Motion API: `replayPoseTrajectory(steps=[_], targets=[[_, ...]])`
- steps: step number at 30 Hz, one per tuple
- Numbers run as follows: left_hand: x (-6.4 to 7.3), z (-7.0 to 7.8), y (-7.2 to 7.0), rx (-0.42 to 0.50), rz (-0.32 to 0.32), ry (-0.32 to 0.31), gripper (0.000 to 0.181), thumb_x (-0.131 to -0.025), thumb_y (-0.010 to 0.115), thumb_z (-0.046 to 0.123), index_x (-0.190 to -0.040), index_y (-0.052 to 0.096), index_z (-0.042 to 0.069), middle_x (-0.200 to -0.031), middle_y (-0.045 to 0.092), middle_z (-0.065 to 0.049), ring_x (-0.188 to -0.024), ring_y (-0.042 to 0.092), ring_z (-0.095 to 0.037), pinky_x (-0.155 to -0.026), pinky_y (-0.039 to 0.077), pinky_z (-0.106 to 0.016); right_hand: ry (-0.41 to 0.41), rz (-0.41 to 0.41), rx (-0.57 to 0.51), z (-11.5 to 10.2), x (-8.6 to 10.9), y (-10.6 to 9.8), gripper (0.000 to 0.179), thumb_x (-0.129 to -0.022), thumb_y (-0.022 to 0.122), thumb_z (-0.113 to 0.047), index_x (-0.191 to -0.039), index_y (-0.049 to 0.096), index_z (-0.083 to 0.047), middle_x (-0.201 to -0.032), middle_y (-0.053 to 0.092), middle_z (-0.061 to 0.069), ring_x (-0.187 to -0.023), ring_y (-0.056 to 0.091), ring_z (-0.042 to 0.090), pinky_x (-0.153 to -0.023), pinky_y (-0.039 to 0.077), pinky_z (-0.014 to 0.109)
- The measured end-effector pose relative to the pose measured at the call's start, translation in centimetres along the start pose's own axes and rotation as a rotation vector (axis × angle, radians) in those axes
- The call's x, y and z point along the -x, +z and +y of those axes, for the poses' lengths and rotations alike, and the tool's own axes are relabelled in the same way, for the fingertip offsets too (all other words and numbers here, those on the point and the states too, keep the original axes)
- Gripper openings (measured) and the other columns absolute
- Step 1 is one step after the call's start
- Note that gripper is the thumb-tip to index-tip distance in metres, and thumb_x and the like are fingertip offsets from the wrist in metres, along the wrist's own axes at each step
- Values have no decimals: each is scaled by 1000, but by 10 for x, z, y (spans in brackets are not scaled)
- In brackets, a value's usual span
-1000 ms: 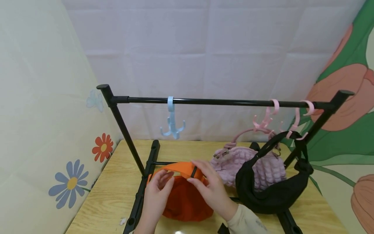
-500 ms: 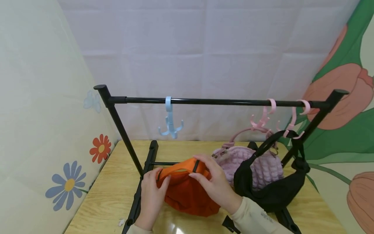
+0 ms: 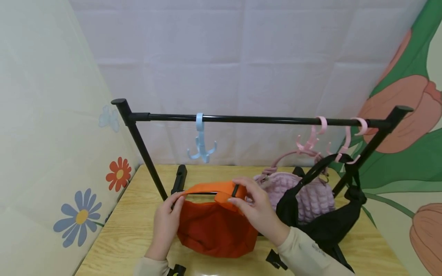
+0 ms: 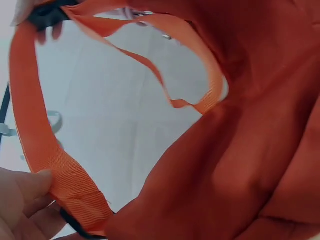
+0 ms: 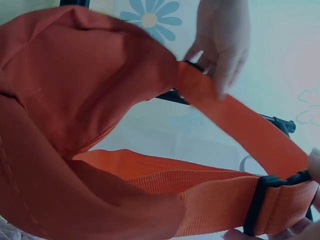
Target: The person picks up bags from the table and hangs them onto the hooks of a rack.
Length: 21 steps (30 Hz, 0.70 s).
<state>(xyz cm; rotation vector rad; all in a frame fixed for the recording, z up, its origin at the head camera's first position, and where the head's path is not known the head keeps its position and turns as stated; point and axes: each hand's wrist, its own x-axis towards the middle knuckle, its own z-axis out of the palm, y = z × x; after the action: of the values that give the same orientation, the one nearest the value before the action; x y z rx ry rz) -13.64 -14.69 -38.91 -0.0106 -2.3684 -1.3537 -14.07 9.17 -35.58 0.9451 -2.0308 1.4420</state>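
Observation:
An orange-red bag (image 3: pixel 217 234) hangs by its orange strap (image 3: pixel 203 188) between both hands, low in front of the rack. My left hand (image 3: pixel 164 222) pinches the strap close to the bag's left end; the left wrist view shows the thumb (image 4: pixel 37 182) on the webbing. On the other side, my right hand (image 3: pixel 260 211) grips the strap by its black buckle (image 3: pixel 235 190). The strap arches above the bag as an open loop. In the right wrist view, the buckle (image 5: pixel 257 205) lies beside the right fingers, partly out of frame.
A black rack bar (image 3: pixel 255 119) carries a light-blue hook (image 3: pixel 201 147) at left and two pink hooks, one a pink hook (image 3: pixel 308 145). From these hang a lilac quilted bag (image 3: pixel 276 191) and a black bag (image 3: pixel 324 232). The rack stands on a wooden table (image 3: pixel 127 230).
My left hand has shifted left and down, drawing the strap into a longer arch. The orange bag has turned more squarely to the head view. The right hand keeps hold near the buckle.

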Motion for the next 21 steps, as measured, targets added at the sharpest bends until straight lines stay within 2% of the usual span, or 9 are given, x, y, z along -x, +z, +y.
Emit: replayPoseTrajectory(steps=[4, 7, 12, 16, 18, 21], targets=[[-5, 8, -4, -18, 65, 13, 18, -96, 61, 9, -105, 72, -2, -100, 71, -15, -91, 65, -29, -82, 50, -45, 31, 19, 19, 3, -5, -1, 41, -79, 71, 12, -117, 61, 0, -116, 61, 15, -92, 60, 16, -73, 55, 33], [-8, 14, -8, -26, 95, 28, 18, -96, 62, 10, -104, 72, -2, -96, 71, -15, -81, 62, -27, -72, 50, -38, 61, 30, 15, 5, -8, -2, 38, -80, 71, 10, -116, 63, 0, -118, 61, 15, -99, 59, 17, -78, 55, 33], [-12, 22, -12, -41, 114, 56, 18, -95, 64, 12, -102, 73, -1, -89, 70, -12, -62, 48, -18, -56, 40, -27, 51, 41, 20, 8, -11, -3, 38, -79, 72, 11, -115, 65, 1, -116, 61, 15, -99, 59, 19, -78, 54, 29], [-14, 28, -16, -57, 112, 51, 18, -95, 65, 13, -101, 74, -1, -90, 71, -13, -60, 45, -19, -55, 39, -28, 16, 50, 38, 10, -13, -3, 39, -78, 72, 12, -115, 66, 1, -114, 63, 15, -96, 59, 20, -78, 51, 25], [-16, 30, -17, -65, 114, 40, 19, -95, 64, 14, -102, 73, -1, -92, 71, -14, -65, 52, -22, -61, 44, -31, 4, 52, 40, 10, -15, -4, 39, -78, 72, 12, -115, 66, 1, -113, 63, 15, -91, 57, 18, -74, 49, 23], [-21, 33, -20, -70, 117, 36, 19, -95, 64, 13, -102, 73, -2, -96, 71, -15, -74, 59, -27, -69, 48, -38, -6, 53, 41, 9, -16, -4, 39, -78, 72, 12, -115, 66, 0, -112, 62, 15, -68, 49, 10, -58, 43, 20]])
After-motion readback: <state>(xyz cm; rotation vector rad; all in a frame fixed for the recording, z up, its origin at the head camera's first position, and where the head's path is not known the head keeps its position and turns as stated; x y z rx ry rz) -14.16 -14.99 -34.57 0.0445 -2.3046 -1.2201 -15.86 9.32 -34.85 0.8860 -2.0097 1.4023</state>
